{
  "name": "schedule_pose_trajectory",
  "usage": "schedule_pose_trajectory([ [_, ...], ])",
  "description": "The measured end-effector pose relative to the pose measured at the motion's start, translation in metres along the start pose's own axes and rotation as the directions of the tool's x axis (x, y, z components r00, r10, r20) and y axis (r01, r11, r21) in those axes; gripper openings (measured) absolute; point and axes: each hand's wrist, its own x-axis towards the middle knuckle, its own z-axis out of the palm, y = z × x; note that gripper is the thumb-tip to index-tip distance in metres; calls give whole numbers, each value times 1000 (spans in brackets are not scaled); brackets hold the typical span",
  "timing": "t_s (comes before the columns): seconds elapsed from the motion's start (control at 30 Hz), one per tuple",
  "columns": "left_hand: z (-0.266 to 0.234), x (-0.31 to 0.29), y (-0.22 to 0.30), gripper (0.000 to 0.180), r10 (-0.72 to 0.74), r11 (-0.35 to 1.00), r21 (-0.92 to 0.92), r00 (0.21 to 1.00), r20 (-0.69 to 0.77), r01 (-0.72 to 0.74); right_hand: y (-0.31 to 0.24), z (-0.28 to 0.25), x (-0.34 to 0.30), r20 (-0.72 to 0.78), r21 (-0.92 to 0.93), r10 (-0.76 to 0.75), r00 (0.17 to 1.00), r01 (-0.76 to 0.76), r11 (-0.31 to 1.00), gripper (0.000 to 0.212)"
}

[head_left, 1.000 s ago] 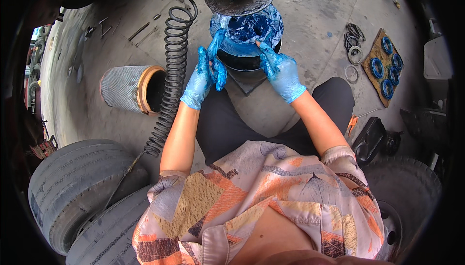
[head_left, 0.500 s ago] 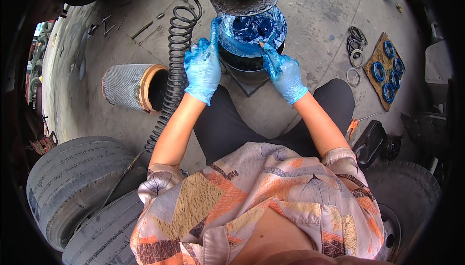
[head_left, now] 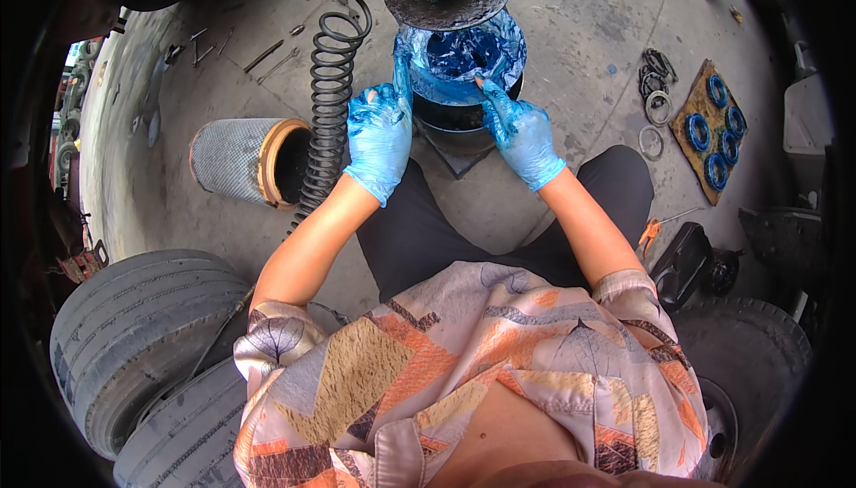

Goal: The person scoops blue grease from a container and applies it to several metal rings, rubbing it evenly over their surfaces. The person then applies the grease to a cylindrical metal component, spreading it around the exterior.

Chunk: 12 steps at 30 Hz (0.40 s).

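Blue grease [head_left: 456, 49] fills a dark bucket [head_left: 450, 118] lined with a clear, smeared plastic bag [head_left: 437, 89]. Both my hands wear light-blue gloves stained with the grease. My left hand [head_left: 382, 136] is at the bucket's left side, its index finger stretched up against the bag's edge and the other fingers curled, with nothing visible in them. At the near right rim my right hand [head_left: 520, 134] pinches the bag's edge between thumb and fingers; a bare fingertip shows through its glove. A round dark metal plate [head_left: 450, 8] hangs over the bucket's far side.
A coiled black hose [head_left: 330, 87] runs down at the left, beside a cylindrical mesh filter [head_left: 227, 160]. Tyres [head_left: 147, 336] lie at lower left. To the right, blue-greased rings [head_left: 716, 170] rest on a cardboard sheet [head_left: 691, 136], with metal rings [head_left: 651, 142] and an orange-handled tool [head_left: 648, 234] nearby.
My left hand has moved slightly right and closer to the bucket, its index finger now against the bag's edge. My right hand has stayed nearly in place.
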Motion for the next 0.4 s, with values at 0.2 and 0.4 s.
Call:
schedule_pose_trajectory([
  [0.2,-23,-2,-27,38,-145,162,-938,947,285,307,0,-1,0,-20,-10,1,1000,-1,1000,50],
  [0.4,-30,32,-6,69,155,-956,285,937,312,63,-1,-4,0,-17,-27,-4,1000,3,1000,52],
])
